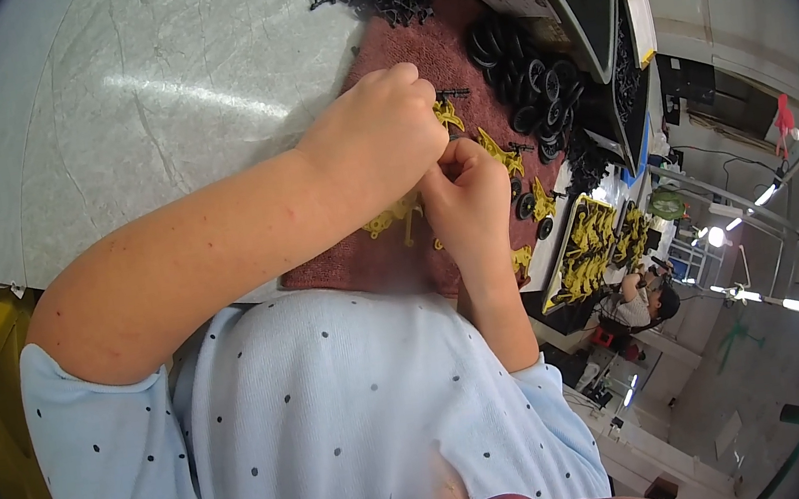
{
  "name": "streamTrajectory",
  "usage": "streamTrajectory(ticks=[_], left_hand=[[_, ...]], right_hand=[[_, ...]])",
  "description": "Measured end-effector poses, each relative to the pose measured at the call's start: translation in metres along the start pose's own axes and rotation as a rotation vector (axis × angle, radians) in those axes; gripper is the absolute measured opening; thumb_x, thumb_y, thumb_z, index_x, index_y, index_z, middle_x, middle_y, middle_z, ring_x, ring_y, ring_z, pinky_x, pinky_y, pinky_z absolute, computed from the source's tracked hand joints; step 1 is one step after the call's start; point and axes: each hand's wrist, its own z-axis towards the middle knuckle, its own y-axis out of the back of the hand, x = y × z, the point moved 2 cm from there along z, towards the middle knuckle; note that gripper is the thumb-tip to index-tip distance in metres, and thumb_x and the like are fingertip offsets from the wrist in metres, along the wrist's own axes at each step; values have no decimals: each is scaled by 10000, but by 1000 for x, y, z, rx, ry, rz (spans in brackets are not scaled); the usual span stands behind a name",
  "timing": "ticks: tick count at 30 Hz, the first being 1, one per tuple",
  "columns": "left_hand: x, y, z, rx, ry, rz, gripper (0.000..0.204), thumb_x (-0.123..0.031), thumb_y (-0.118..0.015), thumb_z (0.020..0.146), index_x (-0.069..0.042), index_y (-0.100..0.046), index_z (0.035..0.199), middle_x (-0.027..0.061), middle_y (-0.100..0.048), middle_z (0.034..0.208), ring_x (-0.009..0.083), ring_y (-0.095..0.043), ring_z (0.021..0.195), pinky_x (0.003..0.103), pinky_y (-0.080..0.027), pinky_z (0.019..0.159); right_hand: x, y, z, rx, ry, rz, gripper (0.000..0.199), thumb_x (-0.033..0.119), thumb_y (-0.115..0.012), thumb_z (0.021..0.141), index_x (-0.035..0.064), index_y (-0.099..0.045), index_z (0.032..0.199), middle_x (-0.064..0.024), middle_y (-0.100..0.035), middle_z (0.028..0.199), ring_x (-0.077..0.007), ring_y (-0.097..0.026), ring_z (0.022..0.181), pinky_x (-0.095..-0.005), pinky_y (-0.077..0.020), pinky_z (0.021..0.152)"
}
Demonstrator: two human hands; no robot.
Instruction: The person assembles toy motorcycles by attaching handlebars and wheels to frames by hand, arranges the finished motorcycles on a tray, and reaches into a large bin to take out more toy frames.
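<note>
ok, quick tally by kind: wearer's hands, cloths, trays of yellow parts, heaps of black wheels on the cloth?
Hands: 2 (left hand, right hand)
Maroon cloth: 1
Trays of yellow parts: 2
Heap of black wheels: 1
Total: 6
Loose yellow parts are partly hidden, so not counted.

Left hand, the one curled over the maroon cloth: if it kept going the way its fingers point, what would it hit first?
Most likely the small yellow plastic part just past the left hand, then the heap of black wheels. Depth is unclear.
</note>
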Motion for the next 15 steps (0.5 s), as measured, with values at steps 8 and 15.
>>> streamTrajectory(ticks=[8,15], left_hand=[[4,-1,-2,23,8,47,84,-77,-601,673,-12,-652,680,97,-589,792,229,-556,861,309,-499,789],[2,1,-2,42,14,37,75,-70,-598,687,-15,-649,689,96,-587,796,229,-555,862,310,-498,794]], right_hand=[[-6,21,-5,-80,391,-104,269,-9,-673,798,14,-658,1066,-104,-664,865,-233,-652,727,-299,-524,655],[-9,16,3,-107,544,-97,274,-38,-696,740,66,-712,993,-87,-660,897,-228,-654,793,-309,-532,692]])
